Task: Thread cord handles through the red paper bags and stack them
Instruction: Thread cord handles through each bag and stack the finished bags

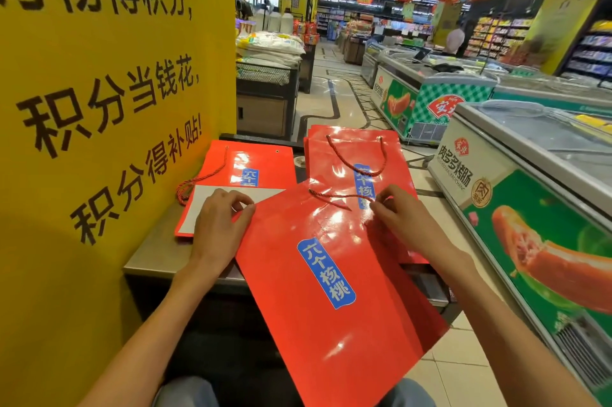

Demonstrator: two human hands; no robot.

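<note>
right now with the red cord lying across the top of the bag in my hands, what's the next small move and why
Probably feed the free end of the twisted red cord through the top-edge hole nearest the right hand. That hand pinches the cord there, while the left hand pinches the opposite corner of the glossy red paper bag. The cord lies loose across the bag, not looped like the handle on the far stack of red bags.

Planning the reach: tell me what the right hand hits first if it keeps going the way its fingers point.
The right hand points up-left along the near bag. It would likely meet the cord lying across the bag's top first; depth is unclear, so it might pass over it.
</note>
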